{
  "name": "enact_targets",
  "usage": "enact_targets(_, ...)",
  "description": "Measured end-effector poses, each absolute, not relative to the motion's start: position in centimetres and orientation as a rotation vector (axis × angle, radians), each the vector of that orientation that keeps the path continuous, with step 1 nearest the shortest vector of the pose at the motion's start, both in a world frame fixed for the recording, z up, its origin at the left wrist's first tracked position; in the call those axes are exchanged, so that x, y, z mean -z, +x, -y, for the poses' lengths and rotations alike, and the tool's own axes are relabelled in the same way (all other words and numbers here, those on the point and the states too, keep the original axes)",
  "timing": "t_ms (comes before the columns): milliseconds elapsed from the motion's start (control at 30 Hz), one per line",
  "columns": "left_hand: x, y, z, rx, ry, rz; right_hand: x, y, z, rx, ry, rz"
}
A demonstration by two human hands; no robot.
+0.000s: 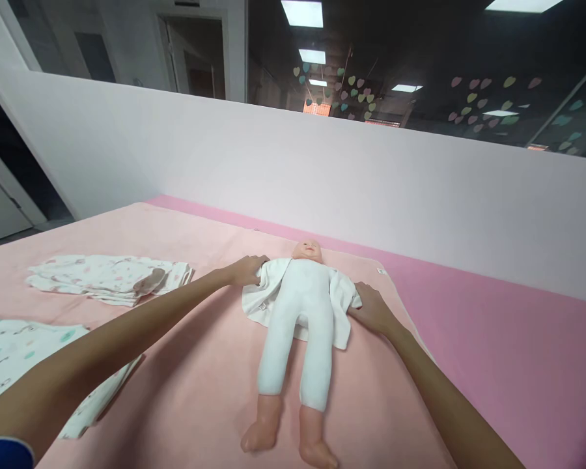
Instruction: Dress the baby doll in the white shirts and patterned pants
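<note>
A baby doll (303, 296) with a white cloth body lies on its back, head away from me and bare feet toward me. An open white baby shirt (340, 319) is spread under and around its torso, with the sleeves at both sides. At the sleeve on the left, my left hand (248, 270) is closed around the cloth near the doll's arm. My right hand (370, 309) grips the other sleeve end by its cuff. Both of the doll's hands are hidden from view, and some of my fingertips are covered by fabric.
A pink blanket (200, 391) lies under the doll on a pink surface (508, 345). Folded printed baby clothes (92, 277) rest at the left, with another white printed garment (24, 352) nearer me. Behind stands a white wall (322, 176) below dark glass with heart stickers.
</note>
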State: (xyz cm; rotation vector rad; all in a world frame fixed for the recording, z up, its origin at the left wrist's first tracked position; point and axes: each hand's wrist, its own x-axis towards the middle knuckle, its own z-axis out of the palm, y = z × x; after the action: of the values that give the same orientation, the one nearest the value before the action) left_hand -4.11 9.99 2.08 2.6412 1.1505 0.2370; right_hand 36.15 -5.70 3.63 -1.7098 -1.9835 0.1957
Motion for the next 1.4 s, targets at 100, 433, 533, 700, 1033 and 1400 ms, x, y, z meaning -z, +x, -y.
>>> enact_targets(100, -2.4, -4.0, -10.4, -0.231, 2.645, -1.094, -3.5, 37.2, 4.8, -0.184, -1.698, 2.084)
enact_targets(433, -3.1, -7.3, -9.0, -0.156, 2.825, -1.081, -2.3, 38.9, 4.4, 0.027, -1.776, 2.165)
enact_targets(533, -2.7, -6.5, -8.8, -0.172, 2.839, -1.164, -2.1, 37.5, 4.3, 0.047, -1.790, 2.133)
enact_targets(700, -2.2, -3.7, -9.0, -0.241, 2.748, -1.242, -2.7, 35.9, 3.4, -0.029, -1.803, 2.111)
enact_targets(1033, -0.5, -9.2, -0.4, -0.751, 2.569, -1.721, -1.0, 37.3, 14.6, 0.100, -1.823, 1.767)
enact_targets(1400, -0.8, -4.3, 1.0, -0.881, 1.708, -1.575, -1.2, 31.1, 11.5, -0.654, -1.881, 1.496)
